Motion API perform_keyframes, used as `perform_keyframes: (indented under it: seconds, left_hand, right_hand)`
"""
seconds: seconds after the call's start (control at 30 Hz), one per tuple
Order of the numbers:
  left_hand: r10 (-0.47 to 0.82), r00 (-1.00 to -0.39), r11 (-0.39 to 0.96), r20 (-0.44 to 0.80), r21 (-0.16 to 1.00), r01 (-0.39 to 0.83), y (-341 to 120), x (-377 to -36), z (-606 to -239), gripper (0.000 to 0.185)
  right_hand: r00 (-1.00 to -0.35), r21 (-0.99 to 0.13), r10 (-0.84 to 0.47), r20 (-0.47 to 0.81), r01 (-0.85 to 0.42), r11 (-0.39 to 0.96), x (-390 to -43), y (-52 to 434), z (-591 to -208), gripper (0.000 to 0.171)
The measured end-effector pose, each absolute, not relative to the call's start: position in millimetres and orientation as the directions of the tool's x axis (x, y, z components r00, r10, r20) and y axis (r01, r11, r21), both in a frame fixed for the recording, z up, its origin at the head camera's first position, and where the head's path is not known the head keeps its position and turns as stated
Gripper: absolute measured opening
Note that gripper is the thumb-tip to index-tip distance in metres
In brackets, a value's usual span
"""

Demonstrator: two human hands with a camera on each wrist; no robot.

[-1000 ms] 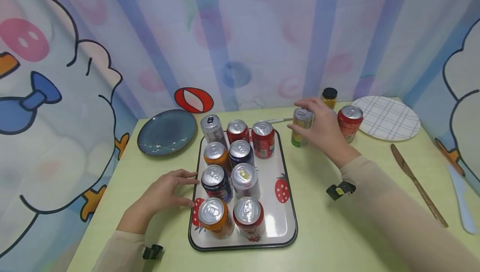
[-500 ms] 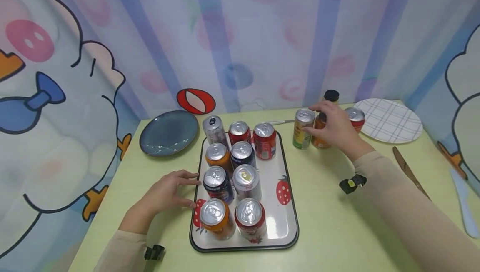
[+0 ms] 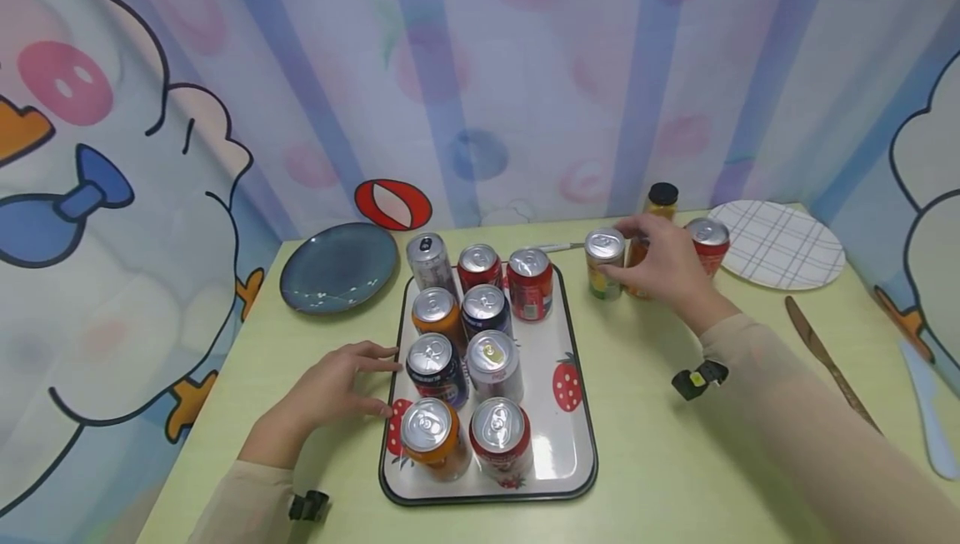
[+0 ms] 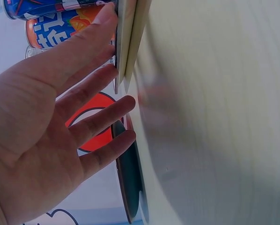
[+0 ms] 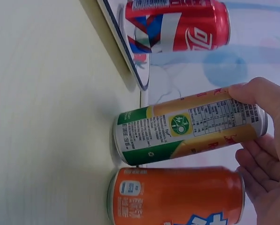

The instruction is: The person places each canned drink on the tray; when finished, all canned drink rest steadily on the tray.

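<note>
My right hand [image 3: 663,265] holds a slim gold-and-green can [image 5: 189,124] near its top, thumb on one side and fingers on the other. That can leans a little in the right wrist view. Close beside it stands an orange can [image 5: 177,194], mostly behind the hand in the head view. At the left edge of the strawberry-print tray [image 3: 555,461], my left hand [image 3: 330,386] rests with spread, loosely bent fingers and nothing in its grasp. Several cans stand upright on the tray, among them a front orange can [image 3: 435,440] and a front red can [image 3: 500,440].
A red can [image 3: 708,244] and a black-capped jar [image 3: 662,198] stand right of and behind the right hand. Plates lie at both sides, one dark blue [image 3: 337,269], one white checked [image 3: 780,244]. A brown knife [image 3: 828,361] and a pale knife [image 3: 928,411] lie farther right.
My right hand shifted right from the gold-and-green can to the orange can, then came back left and took hold of the gold-and-green can, which now leans. The left hand stayed put.
</note>
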State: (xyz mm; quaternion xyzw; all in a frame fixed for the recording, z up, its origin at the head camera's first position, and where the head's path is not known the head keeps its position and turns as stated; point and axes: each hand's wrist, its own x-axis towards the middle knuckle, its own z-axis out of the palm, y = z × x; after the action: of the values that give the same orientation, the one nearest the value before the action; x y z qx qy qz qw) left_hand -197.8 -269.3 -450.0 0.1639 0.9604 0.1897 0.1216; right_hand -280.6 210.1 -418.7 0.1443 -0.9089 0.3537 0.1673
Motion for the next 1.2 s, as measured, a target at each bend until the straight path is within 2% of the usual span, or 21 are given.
perform_keyframes:
  seconds: [0.2,0.53,0.87,1.2]
  left_hand:
    - [0.357,-0.917,0.877,-0.178,0.403,0.263,-269.4,-198.2,-451.2,0.061]
    - [0.365,-0.915,0.872,-0.170,0.406,0.273,-270.3,-198.0,-453.1,0.061]
    - [0.363,-0.916,0.868,-0.173,0.421,0.265,-270.3,-197.3,-452.2,0.061]
    - [0.362,-0.916,0.872,-0.170,0.410,0.269,-270.4,-197.8,-452.1,0.061]
  right_hand:
    - [-0.877,-0.605,-0.125,0.464,-0.416,0.679,-265.4,195.2,-414.4,0.057]
    - [-0.827,-0.601,-0.195,0.527,-0.525,0.603,-240.7,162.5,-413.8,0.056]
    - [-0.871,-0.689,-0.218,0.440,-0.484,0.539,-227.6,137.1,-423.6,0.056]
    - [-0.886,-0.741,-0.212,0.412,-0.461,0.488,-226.3,130.0,-431.8,0.056]
